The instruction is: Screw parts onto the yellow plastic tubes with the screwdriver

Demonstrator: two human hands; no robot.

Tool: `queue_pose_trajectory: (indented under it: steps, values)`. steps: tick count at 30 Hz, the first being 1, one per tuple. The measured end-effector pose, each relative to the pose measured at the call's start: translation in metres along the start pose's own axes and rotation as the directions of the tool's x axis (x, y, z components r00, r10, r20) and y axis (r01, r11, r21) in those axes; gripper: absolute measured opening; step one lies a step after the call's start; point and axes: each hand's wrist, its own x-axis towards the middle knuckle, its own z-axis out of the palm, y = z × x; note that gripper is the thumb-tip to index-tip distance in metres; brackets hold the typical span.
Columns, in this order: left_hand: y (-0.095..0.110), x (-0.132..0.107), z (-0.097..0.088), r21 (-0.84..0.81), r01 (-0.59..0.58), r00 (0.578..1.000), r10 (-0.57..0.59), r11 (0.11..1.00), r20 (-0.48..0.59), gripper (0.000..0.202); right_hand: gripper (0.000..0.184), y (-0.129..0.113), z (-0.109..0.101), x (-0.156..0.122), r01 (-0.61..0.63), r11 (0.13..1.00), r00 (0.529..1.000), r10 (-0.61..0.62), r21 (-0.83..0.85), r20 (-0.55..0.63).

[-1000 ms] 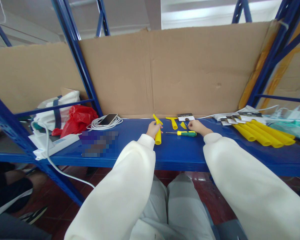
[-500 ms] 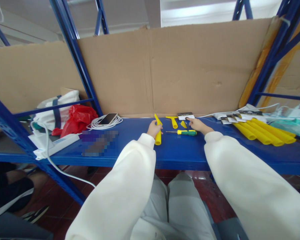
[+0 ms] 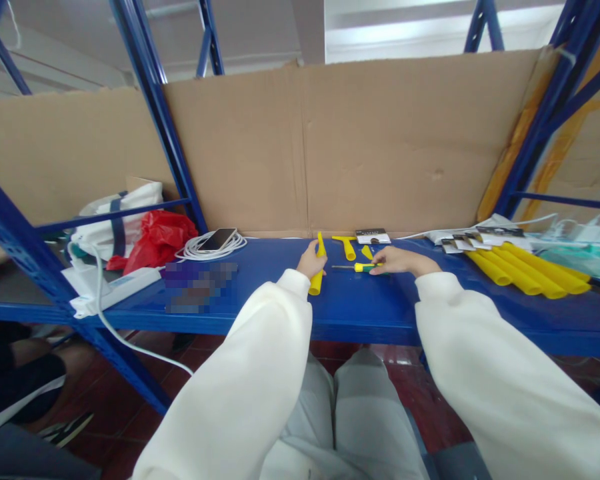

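Note:
My left hand (image 3: 311, 259) is closed around a yellow tube-like piece (image 3: 317, 285), tapered toward its far end, over the blue shelf. To the right, my right hand (image 3: 393, 260) has its fingers on the green-and-yellow handle of a screwdriver (image 3: 361, 267), whose shaft points left. Part of that handle is hidden under the fingers. Just beyond the screwdriver are a yellow T-shaped piece (image 3: 349, 249) and a small yellow pointed piece (image 3: 367, 252). A black-and-white card (image 3: 373, 237) lies behind them, against the cardboard.
Several yellow tubes with cards (image 3: 535, 270) lie at the right. On the left are a phone (image 3: 219, 239) on a coiled white cable, a red bag (image 3: 160, 237) and a white power strip (image 3: 117, 288). A cardboard wall (image 3: 380, 147) closes the back. Another person's legs show lower left.
My right hand has moved from the card toward me, down onto the screwdriver handle. My left hand still holds the yellow tube-like piece, now tilted slightly differently.

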Motion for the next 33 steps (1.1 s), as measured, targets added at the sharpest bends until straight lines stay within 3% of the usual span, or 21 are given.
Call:
queue_pose_trajectory:
  steps: [4, 8, 14, 21, 33]
  values:
    - [0.002, -0.001, -0.001, 0.010, -0.020, 0.999, 0.019, 1.000, 0.041, 0.067, 0.026, -0.010, 0.007, 0.001, 0.004, 0.991, 0.998, -0.013, -0.134, -0.061]
    - [0.005, -0.003, -0.001, 0.005, -0.025, 0.997, 0.025, 1.000, 0.072, 0.070, 0.032, -0.018, 0.006, -0.004, -0.070, 0.965, 0.984, 0.024, -0.253, -0.179]
    - [0.006, -0.004, 0.000, -0.031, -0.045, 0.993, 0.048, 0.998, 0.108, 0.070, 0.037, -0.022, 0.007, -0.008, -0.154, 0.950, 0.938, 0.055, -0.271, -0.343]
    - [0.011, -0.009, -0.001, -0.051, -0.051, 0.985, 0.058, 0.997, 0.161, 0.071, 0.037, -0.023, 0.010, -0.006, -0.156, 0.944, 0.928, 0.040, -0.289, -0.371]
    - [0.015, -0.013, 0.000, -0.057, -0.027, 0.989, 0.035, 0.998, 0.145, 0.067, 0.037, -0.023, 0.011, -0.006, -0.162, 0.948, 0.922, 0.047, -0.272, -0.385]
